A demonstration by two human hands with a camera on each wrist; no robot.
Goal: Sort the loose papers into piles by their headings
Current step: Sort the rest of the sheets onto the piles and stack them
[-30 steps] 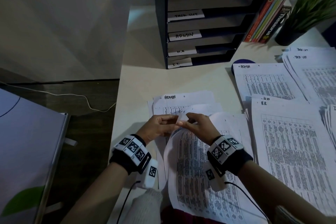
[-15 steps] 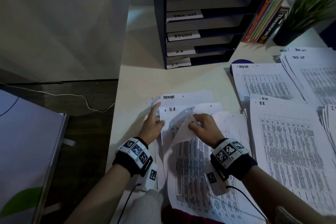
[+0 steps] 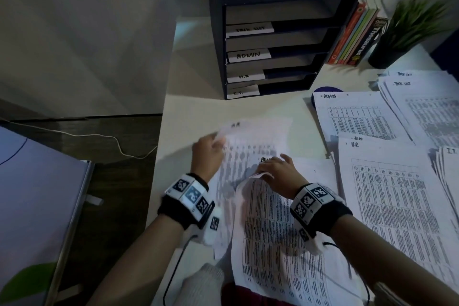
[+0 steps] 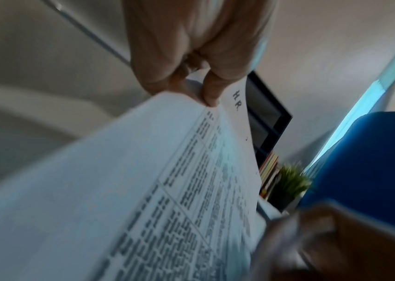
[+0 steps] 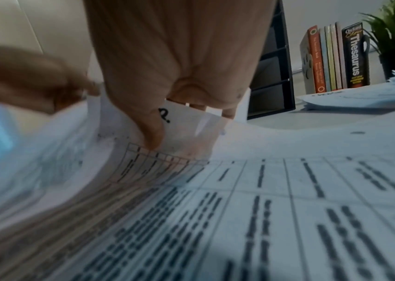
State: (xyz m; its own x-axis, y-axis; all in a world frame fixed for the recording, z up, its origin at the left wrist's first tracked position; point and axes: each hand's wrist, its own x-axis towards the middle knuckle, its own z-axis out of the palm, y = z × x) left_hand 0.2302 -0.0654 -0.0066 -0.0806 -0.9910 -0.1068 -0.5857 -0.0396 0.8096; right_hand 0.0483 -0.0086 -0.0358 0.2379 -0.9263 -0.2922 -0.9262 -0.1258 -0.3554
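A loose stack of printed sheets [image 3: 278, 236] lies on the white table in front of me. My left hand [image 3: 218, 138] pinches the top left corner of a sheet headed H.R. [image 3: 253, 139] and holds it lifted off the stack; the left wrist view shows the finger and thumb [image 4: 209, 95] on that H.R. sheet [image 4: 172, 171]. My right hand [image 3: 264, 174] holds back the curled top edge of another sheet [image 5: 182, 129], thumb [image 5: 153, 131] in front and fingers behind. A sheet headed ADMIN [image 3: 266, 159] shows underneath. Sorted piles lie to the right: ADMIN [image 3: 360, 117], TASK LIST [image 3: 427, 109], H.R. [image 3: 397, 201], I.T. [image 3: 450, 156].
A black tray rack [image 3: 273, 40] with labelled shelves stands at the back of the table. Upright books [image 3: 357, 32] and a potted plant [image 3: 407, 30] stand to its right. The table's left edge [image 3: 159, 156] drops to a dark floor with a cable [image 3: 99, 135].
My left hand went from pressing flat beside the stack to pinching the H.R. sheet and lifting it up and away. An ADMIN heading now shows below. My right hand still holds the curled sheet.
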